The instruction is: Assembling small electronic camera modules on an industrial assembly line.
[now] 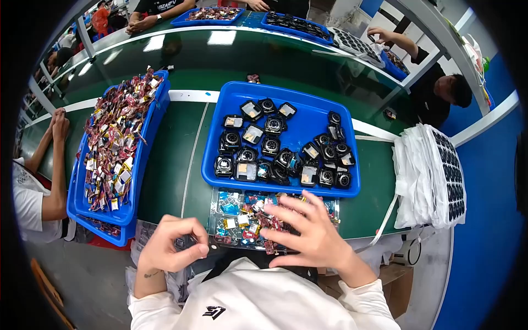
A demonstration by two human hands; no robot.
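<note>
**Plenty lies loose, and I see nothing in my grip**

The green bench (pixel 170 170) runs across in front of me. On it, ahead, sits the wide blue tray (pixel 313 104), with some bare floor inside it. The narrower blue tray (pixel 110 221) on my left is heaped with parts and rests over another. At the right edge stands the white stack (pixel 421 170) of sheets.

Between my body and the wide tray is the clear tray (pixel 213 220). My right hand (pixel 308 234) reaches over it, fingers spread apart; I cannot tell whether a fingertip touches anything. My left hand (pixel 179 242) is curled beside the clear tray, thumb and index tips close; I cannot tell whether they meet.

The black watch cases (pixel 270 144) lie loose in the wide tray, some showing pale square insides, others round backs. As I judge it, they are gathered but differ in state; which are finished, I cannot tell. The red boards (pixel 269 221) and smaller pale cells (pixel 243 220) lie jumbled in the clear tray, so that portion looks far from cleared.
</note>
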